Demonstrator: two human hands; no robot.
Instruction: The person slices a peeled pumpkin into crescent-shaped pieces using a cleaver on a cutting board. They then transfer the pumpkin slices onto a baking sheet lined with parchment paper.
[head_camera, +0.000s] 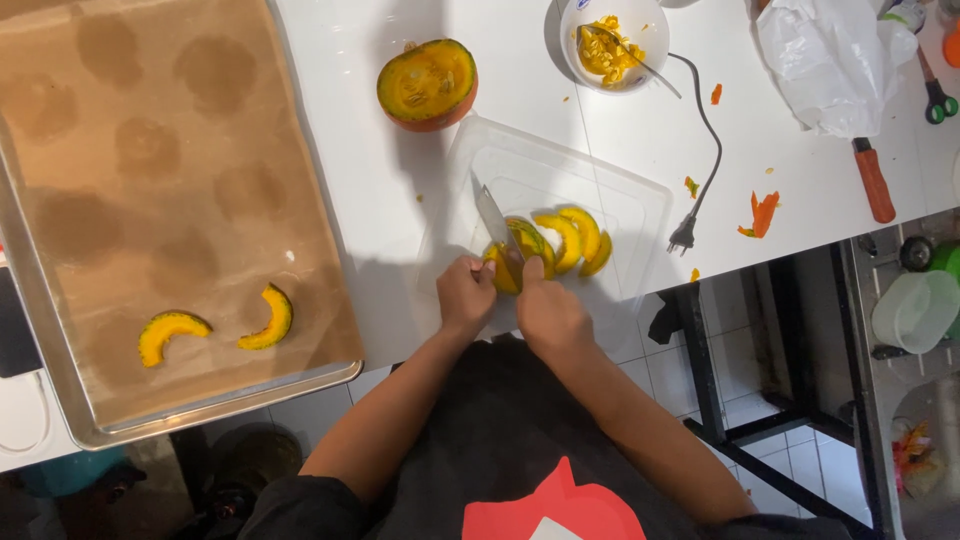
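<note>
Nearest, two bare forearms over a black top with a red patch, meeting at the front edge of a clear cutting board. Left hand curled down onto the squash piece at the board's near edge, fingers bent and pressing its left end. Right hand closed in a fist around the knife handle, handle itself hidden, blade angled up and left over the piece, edge into its flesh. Just right of the blade, cut slices fanned in a row on the board, yellow flesh, dark green rind, overlapping one another.

Off to the left, a metal tray lined with brown paper, greasy round marks across it. Near its front edge, two crescent wedges well apart from the board, lying flat, close together but not touching.

Farther back on the white table, half a squash cut face up, hollowed, orange skin at the rim. Beyond the board, a white bowl with seeds and pulp, spoon resting in it. Grey cord with plug trailing from the far edge, right of the bowl, down past the board's right side. Orange peel scraps right of the plug. Farther right, a crumpled plastic bag and an orange-handled tool.
</note>
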